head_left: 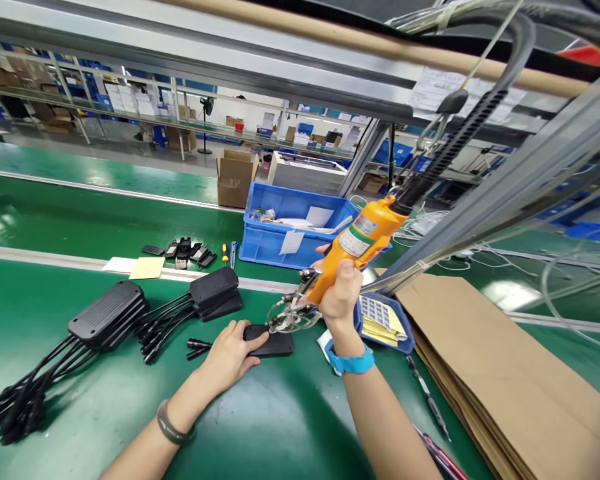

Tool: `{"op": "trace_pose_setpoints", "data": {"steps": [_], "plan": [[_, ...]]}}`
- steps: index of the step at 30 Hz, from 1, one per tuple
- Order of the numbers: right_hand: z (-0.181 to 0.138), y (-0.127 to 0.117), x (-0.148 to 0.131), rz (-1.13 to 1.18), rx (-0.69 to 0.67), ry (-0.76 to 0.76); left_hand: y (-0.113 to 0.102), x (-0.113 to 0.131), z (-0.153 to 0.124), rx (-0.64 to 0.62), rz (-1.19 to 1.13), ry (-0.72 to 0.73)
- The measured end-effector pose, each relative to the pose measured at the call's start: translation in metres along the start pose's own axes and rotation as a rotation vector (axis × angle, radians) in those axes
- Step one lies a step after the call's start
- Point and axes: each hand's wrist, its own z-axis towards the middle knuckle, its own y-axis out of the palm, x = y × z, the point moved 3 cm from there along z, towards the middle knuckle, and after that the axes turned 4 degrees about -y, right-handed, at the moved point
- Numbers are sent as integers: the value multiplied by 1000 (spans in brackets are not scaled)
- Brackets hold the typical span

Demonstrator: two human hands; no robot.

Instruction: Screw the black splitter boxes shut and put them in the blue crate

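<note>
**A:** The right hand [341, 293] is closed round the orange screwdriver [365, 240], with the tip just over the black box [275, 343] on the green surface [280, 427].

**B:** The left hand [230, 357] lies open on that box, pinning it, thumb near the tip.

**A:** If the bit skids, it could catch the thumb or scar the box.

**B:** The hanging cable [460, 140] might also tug the tool off line.

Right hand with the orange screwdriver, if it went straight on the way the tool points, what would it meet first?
Probably the black module held by the left hand; the tip of the orange screwdriver sits just above it, though depth is unclear.
</note>
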Motion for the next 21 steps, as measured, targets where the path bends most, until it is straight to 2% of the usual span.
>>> {"op": "trace_pose_setpoints", "data": {"steps": [7, 12, 21], "plan": [[3, -8, 6, 39, 3, 19, 0, 1, -1, 5, 10, 0], [2, -5, 3, 18, 0, 24, 2, -1, 0, 32, 25, 15], [1, -2, 1, 48, -17, 18, 2, 0, 0, -14, 9, -3]]}}
